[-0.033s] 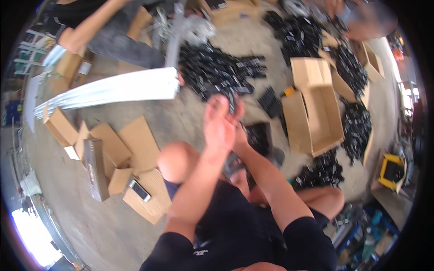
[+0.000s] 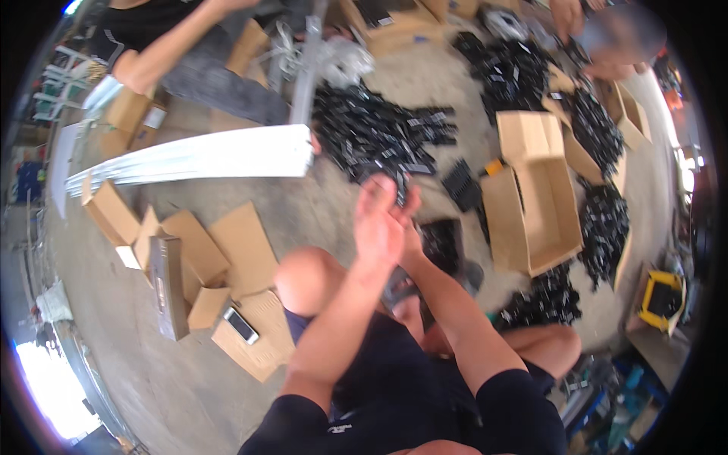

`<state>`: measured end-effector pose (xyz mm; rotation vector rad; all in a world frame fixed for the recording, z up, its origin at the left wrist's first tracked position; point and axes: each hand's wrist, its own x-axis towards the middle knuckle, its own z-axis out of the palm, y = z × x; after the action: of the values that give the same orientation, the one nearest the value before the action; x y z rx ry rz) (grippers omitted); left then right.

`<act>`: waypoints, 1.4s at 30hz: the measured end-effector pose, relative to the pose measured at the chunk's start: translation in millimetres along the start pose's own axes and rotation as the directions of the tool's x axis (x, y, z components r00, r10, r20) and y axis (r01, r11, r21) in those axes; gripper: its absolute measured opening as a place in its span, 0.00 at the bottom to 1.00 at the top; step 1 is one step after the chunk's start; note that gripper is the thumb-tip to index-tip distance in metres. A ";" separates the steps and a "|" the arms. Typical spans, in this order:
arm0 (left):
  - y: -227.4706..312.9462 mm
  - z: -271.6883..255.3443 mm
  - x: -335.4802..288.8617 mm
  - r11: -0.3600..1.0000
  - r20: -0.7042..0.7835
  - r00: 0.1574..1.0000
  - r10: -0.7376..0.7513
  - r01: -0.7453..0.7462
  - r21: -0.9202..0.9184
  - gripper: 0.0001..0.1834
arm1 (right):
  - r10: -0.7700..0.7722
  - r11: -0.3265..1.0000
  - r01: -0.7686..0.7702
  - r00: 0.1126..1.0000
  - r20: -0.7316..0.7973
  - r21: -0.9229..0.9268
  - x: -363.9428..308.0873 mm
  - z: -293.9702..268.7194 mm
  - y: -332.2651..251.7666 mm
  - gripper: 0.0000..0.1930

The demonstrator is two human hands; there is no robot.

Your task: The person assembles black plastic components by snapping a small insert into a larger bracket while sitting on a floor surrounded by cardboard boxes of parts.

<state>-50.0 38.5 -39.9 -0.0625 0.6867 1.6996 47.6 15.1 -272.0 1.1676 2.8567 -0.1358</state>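
Centrally, left hand (image 2: 377, 227) and right hand (image 2: 409, 220) pressed together, blurred, above black parts (image 2: 379, 136) beside open cardboard box (image 2: 535, 205); held item indiscernible.

The small parts (image 2: 383, 136) heaped on the floor (image 2: 318, 205) in front of me are black, with pale flecks here and there. The floor itself is a dull grey-beige. The open boxes (image 2: 531, 197) and the flattened cardboard (image 2: 235, 250) by my knee are plain tan-brown. The long bundle of strips (image 2: 197, 159) lying across is white. A phone (image 2: 241, 326) on the cardboard shows a dark screen with a light rim. My shorts (image 2: 379, 394) are black. Off to my right stands a yellow crate (image 2: 661, 299) with black inside. The person opposite me wears a black top (image 2: 144, 26).
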 end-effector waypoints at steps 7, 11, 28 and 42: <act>-16.8 5.4 17.9 0.999 -0.019 0.999 -0.036 0.036 0.041 0.08 | 0.040 0.991 -0.037 0.999 -0.022 0.128 0.4 12.8 5.0 0.14; -19.6 5.9 21.3 0.997 -0.020 0.999 -0.031 0.032 0.063 0.09 | 0.048 0.974 -0.031 0.996 -0.070 0.223 -5.1 16.1 12.7 0.16; -46.9 15.5 -41.7 0.989 0.077 0.989 -0.124 0.117 0.090 0.09 | 0.646 0.183 -0.033 0.757 -0.095 0.982 -129.7 -268.3 73.0 0.07; -134.3 85.7 -163.9 0.965 0.271 0.962 0.029 -0.098 0.244 0.09 | 0.774 -0.231 0.475 0.619 -0.136 0.849 -220.9 -298.7 83.6 0.08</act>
<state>142.3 -54.0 42.1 0.3680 0.7048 1.6285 259.2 -49.1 38.1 2.1598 2.0840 -3.4168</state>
